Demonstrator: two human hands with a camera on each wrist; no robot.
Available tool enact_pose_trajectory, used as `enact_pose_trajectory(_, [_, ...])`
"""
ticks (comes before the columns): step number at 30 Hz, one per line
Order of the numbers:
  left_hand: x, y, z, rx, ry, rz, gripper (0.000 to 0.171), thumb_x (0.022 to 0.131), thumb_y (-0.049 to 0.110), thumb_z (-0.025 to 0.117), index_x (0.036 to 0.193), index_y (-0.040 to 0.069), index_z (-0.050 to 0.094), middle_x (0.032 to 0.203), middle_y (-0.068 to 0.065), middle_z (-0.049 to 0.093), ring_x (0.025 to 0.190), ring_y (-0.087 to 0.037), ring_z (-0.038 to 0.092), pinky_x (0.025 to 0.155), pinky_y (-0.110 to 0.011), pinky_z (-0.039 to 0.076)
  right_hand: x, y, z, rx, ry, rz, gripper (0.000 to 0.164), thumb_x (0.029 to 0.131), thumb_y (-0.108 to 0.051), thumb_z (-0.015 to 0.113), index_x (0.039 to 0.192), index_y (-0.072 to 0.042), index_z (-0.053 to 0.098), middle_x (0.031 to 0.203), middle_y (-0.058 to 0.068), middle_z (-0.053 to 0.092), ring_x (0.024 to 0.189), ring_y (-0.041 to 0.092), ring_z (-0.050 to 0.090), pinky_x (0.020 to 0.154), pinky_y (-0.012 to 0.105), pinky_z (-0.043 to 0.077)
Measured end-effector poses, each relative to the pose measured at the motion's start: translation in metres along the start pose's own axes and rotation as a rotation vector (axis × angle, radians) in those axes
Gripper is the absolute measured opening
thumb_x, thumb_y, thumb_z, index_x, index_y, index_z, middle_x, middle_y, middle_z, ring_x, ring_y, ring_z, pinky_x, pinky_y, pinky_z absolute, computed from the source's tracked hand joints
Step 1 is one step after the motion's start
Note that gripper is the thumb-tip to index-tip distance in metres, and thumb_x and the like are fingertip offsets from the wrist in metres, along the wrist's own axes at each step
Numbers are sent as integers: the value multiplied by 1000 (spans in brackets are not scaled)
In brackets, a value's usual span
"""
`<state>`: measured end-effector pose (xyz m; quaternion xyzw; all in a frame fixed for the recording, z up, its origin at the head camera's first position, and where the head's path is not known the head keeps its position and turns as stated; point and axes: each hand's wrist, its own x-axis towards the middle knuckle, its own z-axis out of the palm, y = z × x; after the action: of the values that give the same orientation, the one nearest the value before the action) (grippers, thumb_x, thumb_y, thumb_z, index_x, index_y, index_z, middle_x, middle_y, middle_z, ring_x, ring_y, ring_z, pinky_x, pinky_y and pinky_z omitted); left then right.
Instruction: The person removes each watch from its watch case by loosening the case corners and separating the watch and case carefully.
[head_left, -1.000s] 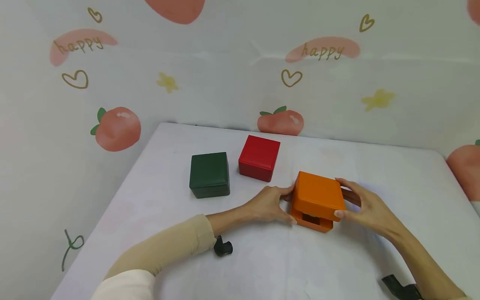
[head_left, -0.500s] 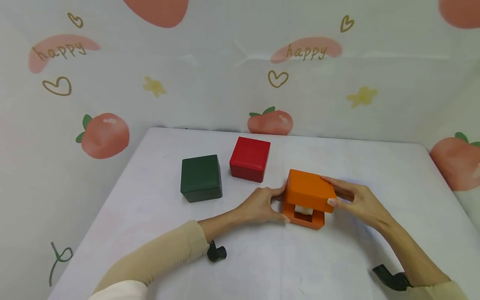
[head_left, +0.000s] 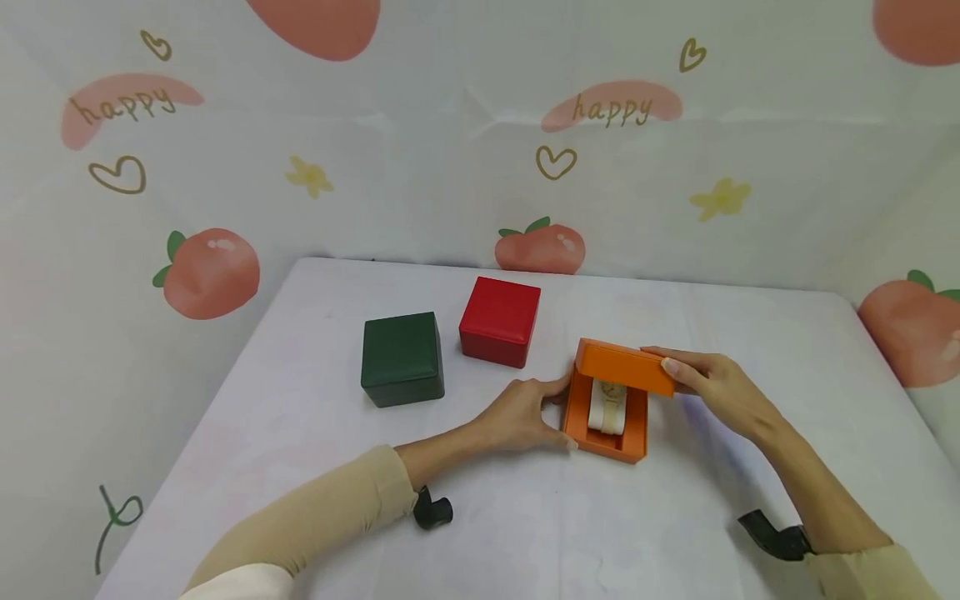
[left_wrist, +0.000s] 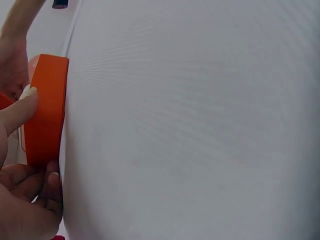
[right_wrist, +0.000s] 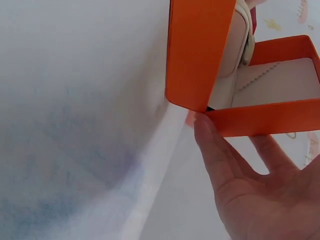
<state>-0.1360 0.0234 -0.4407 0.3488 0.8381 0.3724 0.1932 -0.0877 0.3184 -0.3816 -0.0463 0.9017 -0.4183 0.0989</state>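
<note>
An orange watch box (head_left: pixel 600 450) sits on the table, its hinged lid (head_left: pixel 626 367) raised partway. Inside, a watch (head_left: pixel 612 402) with a pale strap is wrapped round a white cushion. My left hand (head_left: pixel 517 417) holds the base from the left, thumb at the front corner; the left wrist view shows its thumb and curled fingers on the base's orange wall (left_wrist: pixel 49 110). At the right edge of the lid, my right hand (head_left: pixel 723 392) grips it between thumb and fingers. White lining (right_wrist: pixel 282 82) shows inside the lid in the right wrist view.
A closed green box (head_left: pixel 402 358) and a closed red box (head_left: pixel 500 321) stand to the left of the orange one. The white table (head_left: pixel 495 542) meets a patterned wall cloth (head_left: pixel 435 125) at its far edge. Black fittings (head_left: pixel 432 510) hang at both wrists.
My right hand has swung the lid up and back from nearly closed, bringing the watch into sight. The left hand has stayed on the base. The head view has shifted slightly.
</note>
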Motion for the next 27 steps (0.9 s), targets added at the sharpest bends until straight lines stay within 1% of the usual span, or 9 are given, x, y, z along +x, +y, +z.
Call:
enact_pose_trajectory(4, [-1, -1, 1, 3, 11, -3, 101, 73, 33, 90, 154, 18, 31, 147, 1, 49, 101, -10, 56, 78, -17, 45, 3, 1, -1, 15, -3, 4, 53, 106, -44, 37, 144, -9, 52, 133, 21, 60, 120, 41, 56, 99, 66, 38])
enact_pose_trajectory(7, [-1, 0, 2, -9, 15, -9, 100, 73, 33, 90, 153, 17, 33, 142, 1, 55, 103, -8, 57, 78, -18, 46, 5, 0, -2, 50, -4, 11, 58, 107, -43, 34, 144, -1, 50, 130, 25, 61, 114, 41, 61, 102, 68, 35])
enact_pose_trajectory(10, [-1, 1, 2, -7, 16, -23, 96, 73, 33, 90, 152, 14, 37, 130, 1, 65, 105, -7, 59, 80, -18, 47, 9, -3, -6, 104, -21, 47, 66, 107, -46, 31, 143, 8, 46, 128, 29, 60, 108, 41, 66, 103, 73, 26])
enact_pose_trajectory(13, [-2, 2, 1, -4, 12, -55, 93, 74, 35, 89, 150, 13, 41, 121, 2, 69, 100, -7, 59, 77, -18, 47, 15, -5, -9, 139, -42, 57, 70, 107, -49, 27, 143, 9, 45, 130, 30, 59, 109, 43, 65, 104, 75, 22])
enact_pose_trajectory(18, [-3, 5, 1, 0, 8, -88, 93, 74, 35, 89, 150, 13, 41, 120, 2, 69, 100, -8, 58, 79, -18, 47, 24, -7, -14, 140, -42, 58, 75, 106, -53, 21, 141, 7, 48, 131, 29, 58, 118, 47, 58, 107, 70, 26])
enact_pose_trajectory(22, [-3, 6, 0, -1, 3, -84, 92, 75, 34, 88, 151, 12, 41, 123, 2, 67, 104, -7, 58, 78, -17, 47, 28, -8, -15, 151, -37, 77, 79, 105, -58, 19, 142, 6, 49, 131, 27, 59, 117, 40, 61, 109, 62, 31])
enact_pose_trajectory(23, [-3, 6, 0, -1, 2, -82, 92, 75, 34, 88, 151, 11, 41, 124, 2, 67, 104, -7, 58, 77, -17, 47, 29, -8, -15, 152, -31, 84, 81, 104, -59, 19, 142, 6, 49, 131, 27, 59, 114, 33, 65, 110, 54, 35])
enact_pose_trajectory(24, [-3, 7, -1, -1, 0, -79, 92, 75, 34, 88, 151, 11, 40, 124, 1, 67, 105, -6, 58, 77, -17, 47, 30, -8, -14, 154, -25, 86, 81, 104, -59, 18, 142, 6, 49, 130, 27, 59, 113, 32, 65, 109, 53, 37])
enact_pose_trajectory(27, [-4, 6, -1, 1, -2, -81, 92, 76, 34, 88, 151, 11, 40, 125, 1, 66, 104, -5, 58, 76, -16, 47, 32, -8, -13, 160, -15, 90, 81, 104, -58, 17, 141, 8, 48, 130, 28, 60, 106, 21, 68, 100, 33, 48])
